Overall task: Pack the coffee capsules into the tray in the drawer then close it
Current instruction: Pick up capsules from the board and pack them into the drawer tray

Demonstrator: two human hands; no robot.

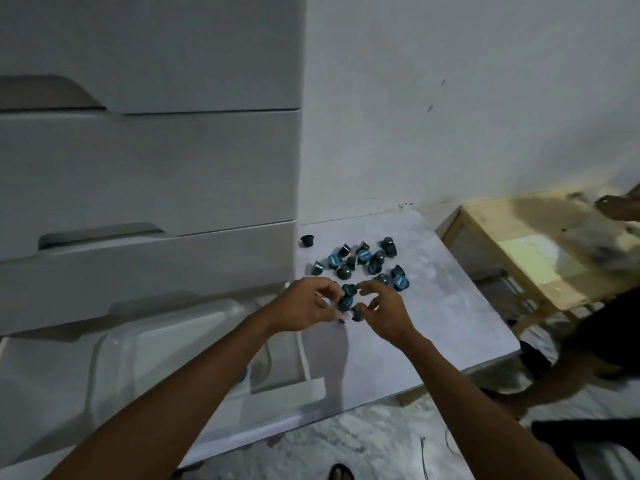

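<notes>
Several teal and dark coffee capsules (363, 261) lie scattered on a low grey table (443, 306), one black capsule (307, 241) apart at the back left. My left hand (304, 306) and my right hand (381, 310) meet over the near end of the pile, fingers pinched around a few capsules (347, 299) between them. To the left, the bottom drawer (20, 375) of a white drawer unit stands pulled out, with a clear plastic tray (156, 341) inside. My left forearm hides part of the tray.
The white drawer unit (149, 168) has two shut drawers above the pulled-out one. A wooden bench (512, 244) with clutter stands at the right. Another person's hand (616, 209) shows at the far right edge. The floor is speckled stone.
</notes>
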